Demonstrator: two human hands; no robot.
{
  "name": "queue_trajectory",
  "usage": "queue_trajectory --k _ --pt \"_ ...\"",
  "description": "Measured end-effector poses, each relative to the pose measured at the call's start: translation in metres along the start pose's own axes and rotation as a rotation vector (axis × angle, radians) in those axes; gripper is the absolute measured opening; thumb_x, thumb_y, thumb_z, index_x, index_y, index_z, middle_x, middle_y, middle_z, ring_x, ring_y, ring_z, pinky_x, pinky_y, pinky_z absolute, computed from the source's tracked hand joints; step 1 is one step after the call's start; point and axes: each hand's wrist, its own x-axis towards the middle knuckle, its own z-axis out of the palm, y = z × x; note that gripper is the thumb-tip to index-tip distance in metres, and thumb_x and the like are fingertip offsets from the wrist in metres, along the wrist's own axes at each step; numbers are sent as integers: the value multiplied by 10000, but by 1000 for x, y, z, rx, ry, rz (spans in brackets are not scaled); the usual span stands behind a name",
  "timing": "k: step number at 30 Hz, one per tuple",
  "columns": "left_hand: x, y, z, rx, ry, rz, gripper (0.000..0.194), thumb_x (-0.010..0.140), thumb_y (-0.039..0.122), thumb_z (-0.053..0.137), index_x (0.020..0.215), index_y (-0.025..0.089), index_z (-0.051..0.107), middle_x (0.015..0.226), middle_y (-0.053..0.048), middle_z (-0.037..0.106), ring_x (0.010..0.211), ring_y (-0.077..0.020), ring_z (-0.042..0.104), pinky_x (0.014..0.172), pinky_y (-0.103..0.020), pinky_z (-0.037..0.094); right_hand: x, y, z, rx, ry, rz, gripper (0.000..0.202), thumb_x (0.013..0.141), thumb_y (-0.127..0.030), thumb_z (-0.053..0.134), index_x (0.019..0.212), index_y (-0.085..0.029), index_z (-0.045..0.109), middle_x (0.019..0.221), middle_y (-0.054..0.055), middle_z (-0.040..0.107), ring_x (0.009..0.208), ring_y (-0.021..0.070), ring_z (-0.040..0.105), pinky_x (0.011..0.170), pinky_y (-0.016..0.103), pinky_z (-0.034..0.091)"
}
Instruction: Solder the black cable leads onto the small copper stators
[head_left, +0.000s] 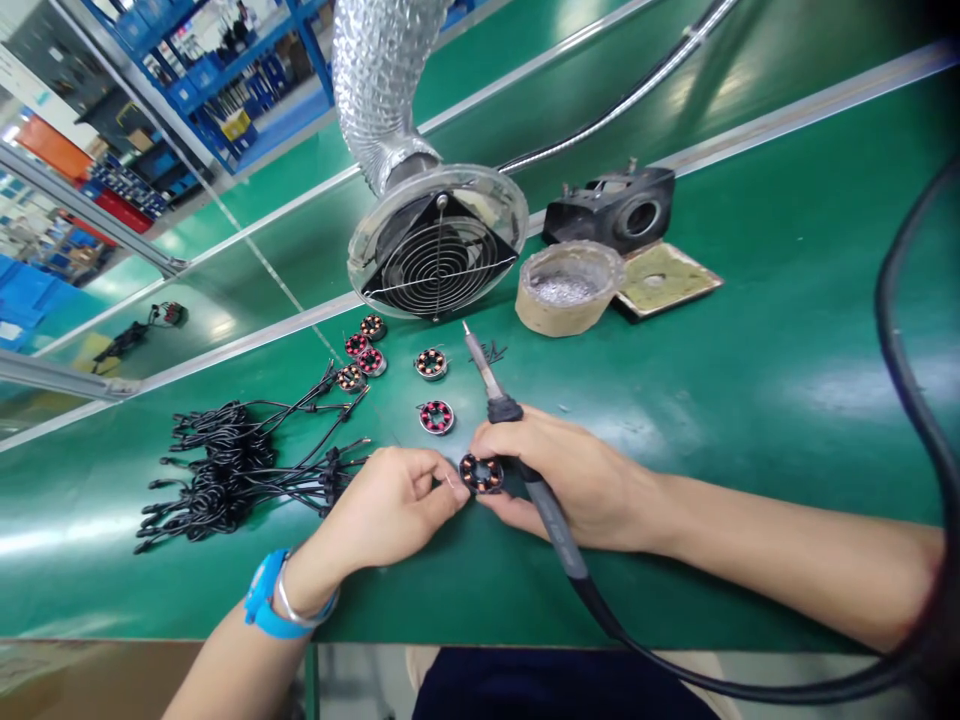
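Observation:
My right hand (574,480) is closed around a soldering iron (553,520), its bare tip angled up and away from me. The same hand's fingers also hold a small motor stator (481,474) with copper windings, just above the green bench. Beside the stator, my left hand (401,505) is closed, thumb and forefinger pinched at the stator's left edge. Thin wire ends show at those fingertips. A red-wound stator (436,418) and a copper-wound stator (430,364) lie just beyond my hands.
Bundled black cables (217,470) lie left, near more stators (370,361). A fume extractor fan (439,255) with a foil duct (386,90) stands ahead. Right of it are a round tub (570,300), a soldering iron stand (615,210) and a sponge tray (667,280). The iron's cord (750,690) loops right.

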Motion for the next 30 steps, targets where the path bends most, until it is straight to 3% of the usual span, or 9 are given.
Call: queue_trajectory --k 4,7,10,13,16,20,24,30 --pt "-1 1 -12 -233 -47 6 337 786 470 626 698 155 545 517 89 305 488 -66 227 472 -221 182 0 2 0 -2 2 18 272 807 -125 542 1061 -197 474 853 39 604 737 167 539 652 265 483" --pt "-1 1 -16 -174 -3 21 350 777 485 637 705 150 563 509 94 283 488 -64 207 478 -224 172 1 1 -1 -1 8 -3 278 810 -115 536 1067 -196 467 840 32 600 729 161 532 642 256 472" --pt "3 0 -7 -104 34 20 301 787 443 634 743 146 609 507 89 302 484 -64 219 473 -222 166 2 -1 -1 25 -10 -25 254 818 -102 519 1046 -199 463 845 32 612 728 160 538 645 255 466" --pt "7 0 -1 -294 10 7 263 739 393 633 675 145 574 507 74 370 462 -53 253 457 -212 180 3 -2 -2 67 -47 -22 245 814 -94 523 1028 -196 463 861 37 625 729 157 534 651 255 462" --pt "8 1 -6 -475 -16 -32 246 684 383 628 641 152 559 459 82 346 403 -42 207 420 -217 128 2 -1 -3 85 -76 -7 258 811 -88 521 1038 -195 465 863 30 627 721 150 523 652 256 458" --pt "5 0 -10 -335 60 31 276 721 410 635 657 152 561 493 77 367 443 -51 240 446 -215 178 2 0 -2 92 -89 -2 269 806 -80 517 1042 -201 473 861 23 630 718 144 530 653 249 460" --pt "8 -4 0 -111 135 57 282 798 427 605 750 149 607 519 83 352 487 -65 248 479 -218 188 1 0 -1 98 -86 -41 334 799 -75 516 1102 -206 465 913 35 649 741 149 558 669 247 480" --pt "5 0 -11 -288 38 87 167 724 304 595 675 148 562 512 73 395 486 -63 280 500 -218 230 0 0 -1 120 -109 -45 313 798 -66 497 1075 -210 465 932 44 657 746 138 579 670 238 496"
